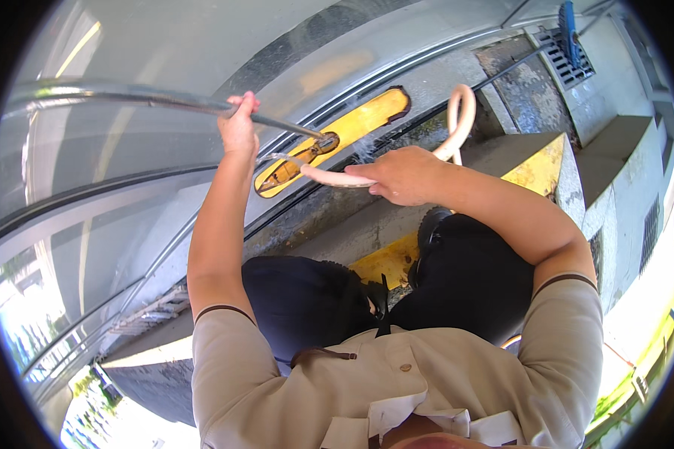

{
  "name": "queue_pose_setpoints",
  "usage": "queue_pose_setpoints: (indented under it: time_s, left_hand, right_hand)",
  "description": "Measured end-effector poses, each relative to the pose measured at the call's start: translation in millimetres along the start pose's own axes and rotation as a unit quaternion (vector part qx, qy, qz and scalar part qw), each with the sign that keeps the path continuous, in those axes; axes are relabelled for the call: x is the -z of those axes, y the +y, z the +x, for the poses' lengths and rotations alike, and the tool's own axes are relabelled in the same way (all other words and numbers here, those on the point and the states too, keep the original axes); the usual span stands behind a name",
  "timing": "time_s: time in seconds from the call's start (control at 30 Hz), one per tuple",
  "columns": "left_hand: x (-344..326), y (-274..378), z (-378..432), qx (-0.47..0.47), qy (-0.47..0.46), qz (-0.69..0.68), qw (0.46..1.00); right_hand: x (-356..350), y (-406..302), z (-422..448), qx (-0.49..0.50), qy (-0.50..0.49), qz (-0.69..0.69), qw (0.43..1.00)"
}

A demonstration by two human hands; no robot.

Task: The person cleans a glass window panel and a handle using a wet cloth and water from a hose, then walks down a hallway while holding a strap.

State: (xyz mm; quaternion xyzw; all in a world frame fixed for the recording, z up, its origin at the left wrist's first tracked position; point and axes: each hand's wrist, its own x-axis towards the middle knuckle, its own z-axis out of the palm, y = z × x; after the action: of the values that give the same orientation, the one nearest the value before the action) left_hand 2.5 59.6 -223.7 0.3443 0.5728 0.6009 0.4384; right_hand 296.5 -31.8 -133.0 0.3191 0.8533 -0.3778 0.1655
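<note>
My left hand (240, 126) is closed around a long metal pole (163, 101) that slants across in front of me. Its lower end meets a rusty brown bracket (327, 143) on a long, flat yellow head (370, 115), perhaps a mop head. This head lies on a wet ledge beside a glossy grey panel. In my right hand (407, 175) is a pale pink hose (337, 178), its open end pointing left over the near end of the yellow head. Clear water (281, 157) runs from the hose, and splashes show beside the head. Behind my right hand the hose loops upward.
The reflective grey panel (163, 50) rises on the far side. At upper right a blue brush head (568, 36) with a dark handle rests by a metal drain grate (584, 72). Concrete steps with a yellow-painted edge (539, 165) stand to the right. My bent knees (309, 303) are below.
</note>
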Motion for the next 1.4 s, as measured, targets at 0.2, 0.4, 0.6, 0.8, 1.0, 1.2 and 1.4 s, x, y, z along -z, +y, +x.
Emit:
queue_pose_setpoints:
  time_s: [0.2,0.4,0.6,0.8,1.0,1.2,1.4]
  left_hand:
    - [4,7,-12,-0.117,0.059,-0.075,0.988]
    - [39,-38,3,0.169,0.178,-0.002,0.969]
    - [-22,85,40,0.075,0.029,0.108,0.991]
    - [77,-26,5,0.079,0.160,0.115,0.977]
    - [150,-91,-24,0.224,0.131,0.015,0.966]
    - [167,-107,-38,0.271,0.175,-0.031,0.946]
    - [154,-104,-38,0.266,0.127,-0.003,0.956]
  right_hand:
    - [-13,18,22,-0.040,-0.005,0.014,0.999]
    - [-10,-4,29,-0.002,-0.001,-0.027,1.000]
    - [-14,-18,32,0.047,0.008,-0.010,0.999]
    - [-7,-24,47,0.055,0.006,0.001,0.998]
    - [-7,-23,41,0.094,0.114,0.058,0.987]
    - [-10,-40,43,0.127,0.109,0.074,0.983]
    - [-19,-46,48,0.109,0.082,0.054,0.989]
